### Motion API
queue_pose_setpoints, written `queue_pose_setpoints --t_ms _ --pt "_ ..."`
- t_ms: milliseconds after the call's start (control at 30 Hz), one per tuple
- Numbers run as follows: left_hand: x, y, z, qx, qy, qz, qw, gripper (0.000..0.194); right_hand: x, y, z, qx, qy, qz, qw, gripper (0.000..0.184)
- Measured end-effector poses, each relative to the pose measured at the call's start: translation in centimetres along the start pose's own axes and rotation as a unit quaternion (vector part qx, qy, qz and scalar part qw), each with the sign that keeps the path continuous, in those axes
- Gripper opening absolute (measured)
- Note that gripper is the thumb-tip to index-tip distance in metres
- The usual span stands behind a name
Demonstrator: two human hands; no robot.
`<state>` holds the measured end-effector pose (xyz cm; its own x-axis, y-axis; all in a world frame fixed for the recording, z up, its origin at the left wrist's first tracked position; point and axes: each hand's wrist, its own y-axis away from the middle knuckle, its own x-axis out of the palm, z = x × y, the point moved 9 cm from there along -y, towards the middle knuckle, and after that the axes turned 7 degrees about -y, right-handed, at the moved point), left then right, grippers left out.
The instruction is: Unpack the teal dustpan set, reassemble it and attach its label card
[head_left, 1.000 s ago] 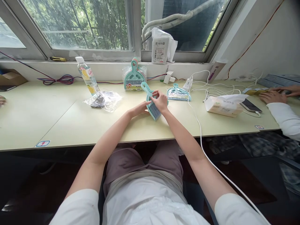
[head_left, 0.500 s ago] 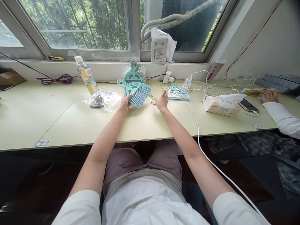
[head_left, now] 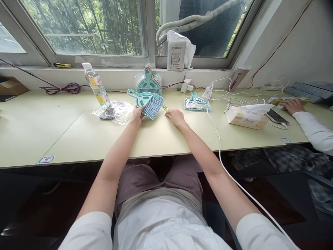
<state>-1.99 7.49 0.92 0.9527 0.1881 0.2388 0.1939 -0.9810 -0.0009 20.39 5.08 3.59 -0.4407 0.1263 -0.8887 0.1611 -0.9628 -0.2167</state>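
Observation:
My left hand (head_left: pixel 137 114) grips a mint-green hand brush and dustpan set (head_left: pixel 147 102) by its lower left edge. The set is tilted, its handle pointing up and left, its pale bristles facing right. My right hand (head_left: pixel 176 117) is low over the table, fingertips pinched on the lower end of a small yellow-green printed label (head_left: pixel 164 108) just right of the bristles. Behind the held set stands a stack of similar dustpan sets (head_left: pixel 148 80) in clear wrap. Another wrapped mint-green set (head_left: pixel 197 103) lies to the right of my right hand.
Left of my hands are a crumpled plastic bag (head_left: pixel 119 111) and a clear bottle (head_left: pixel 95 84). On the right lie a tissue pack (head_left: pixel 246 117), a phone (head_left: pixel 276 116) and white cables (head_left: pixel 219 133). A co-worker's hand (head_left: pixel 293 105) rests by boxes at far right.
My right hand has moved left and down, from raised, spread fingers to the label. The held brush and dustpan set has shifted slightly left. The co-worker's hand has moved left.

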Motion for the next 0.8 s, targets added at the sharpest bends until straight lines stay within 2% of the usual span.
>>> queue_pose_setpoints --t_ms 100,200,300,400,533,667,800 --pt "-0.1 -0.2 0.1 -0.002 0.01 -0.001 1.0 0.033 -0.9 0.0 -0.8 0.046 -0.014 -0.048 0.998 0.03" --pt "0.2 -0.4 0.4 -0.005 0.004 0.012 1.0 0.033 -2.6 0.2 -2.2 0.096 -0.073 -0.129 0.984 0.037" --pt "1.5 0.0 0.7 -0.001 -0.021 0.067 0.998 0.038 -4.6 0.8 -3.7 0.138 -0.154 -0.225 0.952 0.047" --pt "3.6 1.2 0.7 0.006 -0.039 0.143 0.989 0.045 -5.6 1.5 -3.8 0.126 -0.218 -0.283 0.925 0.05" --pt "5.7 2.8 0.1 0.034 -0.03 0.218 0.975 0.056 -4.6 1.7 -0.4 0.018 -0.25 -0.25 0.935 0.04" --pt "6.1 3.1 0.1 0.033 -0.03 0.228 0.973 0.057 -3.0 2.3 3.7 -0.106 -0.278 -0.191 0.935 0.031" --pt "6.0 2.9 0.2 0.04 -0.025 0.227 0.973 0.054 -1.5 2.1 5.2 -0.155 -0.272 -0.136 0.94 0.035"
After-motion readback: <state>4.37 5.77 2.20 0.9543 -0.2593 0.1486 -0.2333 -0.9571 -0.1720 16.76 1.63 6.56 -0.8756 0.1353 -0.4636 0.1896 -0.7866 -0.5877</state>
